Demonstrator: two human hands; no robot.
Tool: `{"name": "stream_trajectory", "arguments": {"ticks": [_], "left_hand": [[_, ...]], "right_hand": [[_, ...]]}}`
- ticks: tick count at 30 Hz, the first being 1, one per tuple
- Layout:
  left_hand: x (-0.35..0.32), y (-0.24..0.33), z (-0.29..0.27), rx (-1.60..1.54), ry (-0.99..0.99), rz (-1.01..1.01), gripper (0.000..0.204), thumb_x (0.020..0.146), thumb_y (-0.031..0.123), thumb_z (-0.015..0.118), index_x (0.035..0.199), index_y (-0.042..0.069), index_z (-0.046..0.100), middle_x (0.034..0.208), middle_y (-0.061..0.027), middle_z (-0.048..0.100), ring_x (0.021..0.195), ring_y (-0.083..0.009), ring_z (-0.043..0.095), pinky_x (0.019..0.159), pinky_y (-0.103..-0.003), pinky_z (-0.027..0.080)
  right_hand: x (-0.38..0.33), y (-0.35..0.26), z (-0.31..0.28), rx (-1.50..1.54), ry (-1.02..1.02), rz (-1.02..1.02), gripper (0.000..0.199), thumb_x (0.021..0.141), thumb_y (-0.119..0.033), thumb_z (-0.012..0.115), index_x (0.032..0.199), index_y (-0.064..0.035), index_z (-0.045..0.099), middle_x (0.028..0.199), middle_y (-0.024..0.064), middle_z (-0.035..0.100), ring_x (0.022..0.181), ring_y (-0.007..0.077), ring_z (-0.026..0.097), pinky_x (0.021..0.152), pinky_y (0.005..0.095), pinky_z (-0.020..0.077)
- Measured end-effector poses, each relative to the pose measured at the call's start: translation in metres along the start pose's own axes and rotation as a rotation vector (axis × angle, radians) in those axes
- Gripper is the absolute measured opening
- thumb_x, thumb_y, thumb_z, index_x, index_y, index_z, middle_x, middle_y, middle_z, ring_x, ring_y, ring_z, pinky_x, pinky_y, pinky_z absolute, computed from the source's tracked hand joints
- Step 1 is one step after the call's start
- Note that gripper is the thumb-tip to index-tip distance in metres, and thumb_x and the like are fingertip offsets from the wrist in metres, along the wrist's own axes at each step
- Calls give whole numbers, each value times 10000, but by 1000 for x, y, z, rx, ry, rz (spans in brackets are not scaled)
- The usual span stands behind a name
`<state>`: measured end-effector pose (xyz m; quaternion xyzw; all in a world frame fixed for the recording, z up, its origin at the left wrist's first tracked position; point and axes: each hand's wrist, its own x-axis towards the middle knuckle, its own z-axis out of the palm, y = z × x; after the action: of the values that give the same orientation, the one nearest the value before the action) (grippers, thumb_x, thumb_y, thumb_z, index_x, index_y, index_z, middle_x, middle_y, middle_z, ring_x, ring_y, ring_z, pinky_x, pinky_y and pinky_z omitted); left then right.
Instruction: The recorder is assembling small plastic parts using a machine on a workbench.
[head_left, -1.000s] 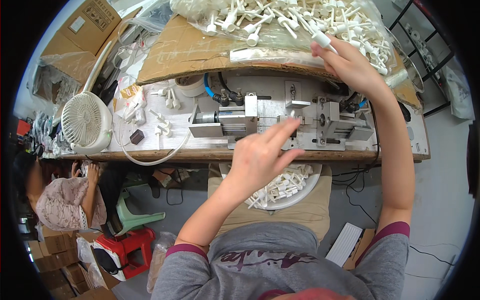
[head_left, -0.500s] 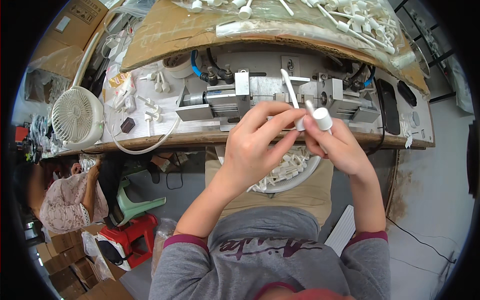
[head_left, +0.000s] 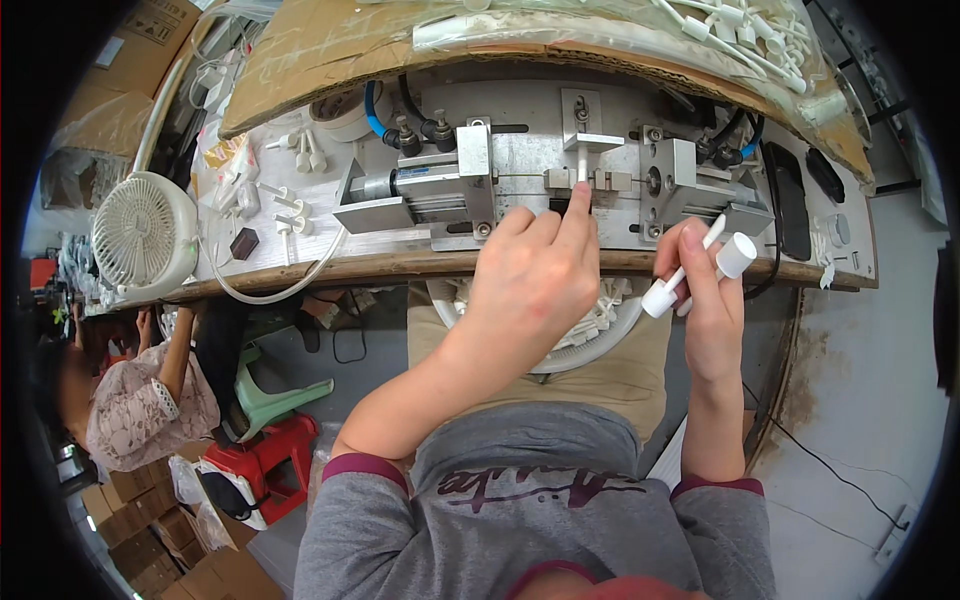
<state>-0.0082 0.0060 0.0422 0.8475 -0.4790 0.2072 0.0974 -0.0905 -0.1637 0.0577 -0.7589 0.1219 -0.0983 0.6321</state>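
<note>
My left hand (head_left: 535, 275) reaches over the bench's front edge. Its index finger is stretched out, the tip on a white plastic stem (head_left: 583, 164) that sits in the middle of a metal clamping fixture (head_left: 570, 145); the other fingers curl under, and the thumb is hidden. To the right, my right hand (head_left: 710, 310) is closed on white plastic stems with round caps (head_left: 738, 256), held up in front of the fixture. One cap faces up right, another down left; the fingers partly hide how many there are. Below my hands, a white basin (head_left: 590, 352) of similar small white parts rests at my lap.
A cardboard sheet (head_left: 330, 75) with more white parts (head_left: 740, 30) overhangs the bench's back. Left lie a white fan (head_left: 145, 235), loose white pieces (head_left: 290, 215) and a tape roll (head_left: 340, 120). A black phone (head_left: 787, 205) lies right. Another person (head_left: 150, 410) sits at far left.
My hands have moved apart. The left went forward to the fixture, its finger now on a white stem there; the right moved right, still holding white capped stems. The view shifted slightly.
</note>
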Motion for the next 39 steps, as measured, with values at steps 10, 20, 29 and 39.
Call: {"name": "stream_trajectory", "arguments": {"ticks": [10, 20, 29, 39], "left_hand": [[-3, -7, 3, -167, -29, -100, 248, 773, 128, 743, 995, 20, 726, 1150, -129, 712, 629, -196, 654, 620, -300, 505], [-7, -1, -8, -706, 157, -112, 354, 736, 107, 805, 1078, 57, 726, 1120, -89, 714, 714, -217, 677, 664, -322, 556], [-18, -1, -12, -624, 182, -255, 317, 732, 41, 795, 1040, 43, 723, 1094, -86, 693, 751, -200, 668, 658, -305, 545], [-4, -10, 14, -264, 80, -167, 310, 697, 163, 810, 990, 90, 740, 1186, -32, 710, 572, -192, 622, 564, -298, 502]], "right_hand": [[-4, 15, 7, 203, 7, 30, 369, 1075, -360, 435, 867, -77, 551, 574, -66, 399, 540, 9, 335, 499, 200, 249], [2, 18, 15, 495, -1, 194, 342, 1065, -368, 459, 892, -85, 542, 575, -60, 437, 475, 15, 370, 419, 183, 246], [7, 7, 17, 120, 182, -147, 527, 1089, -410, 344, 921, -22, 659, 783, -12, 564, 636, 24, 468, 561, 183, 357], [-6, 0, 4, 67, 129, -73, 132, 938, -42, 651, 1033, 18, 720, 912, 33, 616, 660, 47, 548, 561, 193, 415]]}}
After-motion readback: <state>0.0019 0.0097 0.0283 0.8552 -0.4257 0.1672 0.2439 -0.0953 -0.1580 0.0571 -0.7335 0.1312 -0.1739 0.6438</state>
